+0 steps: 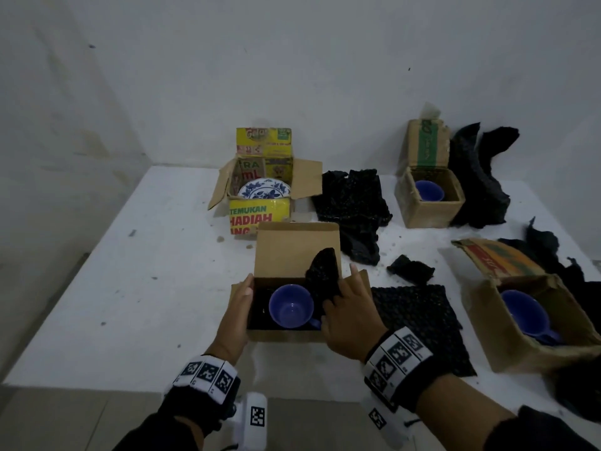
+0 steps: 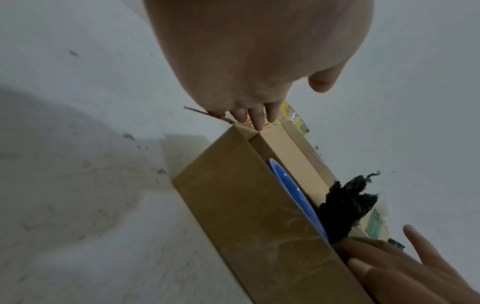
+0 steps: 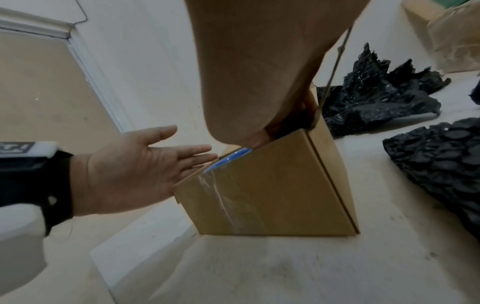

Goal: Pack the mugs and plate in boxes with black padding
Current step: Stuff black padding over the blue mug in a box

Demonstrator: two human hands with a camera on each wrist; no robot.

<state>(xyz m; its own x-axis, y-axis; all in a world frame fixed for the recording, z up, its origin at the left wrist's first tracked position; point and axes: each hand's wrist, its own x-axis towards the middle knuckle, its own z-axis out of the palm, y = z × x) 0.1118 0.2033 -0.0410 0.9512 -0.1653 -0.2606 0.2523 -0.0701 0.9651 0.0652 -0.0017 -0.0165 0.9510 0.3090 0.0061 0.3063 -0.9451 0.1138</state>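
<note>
1. Nearest me, at about 12 o'clock and just ahead of both wrists, sits the plain brown box [image 1: 286, 333] with its lid standing up at the far side. My left hand [image 1: 239, 307] lies flat and straight-fingered against its 9 o'clock wall, steadying it and gripping nothing.
2. Inside that box, the blue mug [image 1: 291, 306] stands mouth up on black lining, its handle pointing toward 4 o'clock, right at my right hand [image 1: 348, 317].
3. My right hand, at the box's 3 o'clock edge, has its fingers curled onto a wad of black padding [image 1: 323, 276] that sticks up from the far right corner, at 1 o'clock from the mug. The two hands are apart, one on each side of the box.
4. The relation that matters: the padding lies between my right hand and the mug, so I judge the right hand is the one to push it down and leftward over the cup.
5. At 3 o'clock, further out, a flat padding sheet [image 1: 419, 320] lies on the table [image 1: 130, 288], and past it another box with a mug [image 1: 533, 320].
6. Farthest, at 12 o'clock, the plate [image 1: 264, 189] stands in the yellow box [image 1: 260, 213]; at 2 o'clock a third boxed mug [image 1: 429, 191] waits.
</note>
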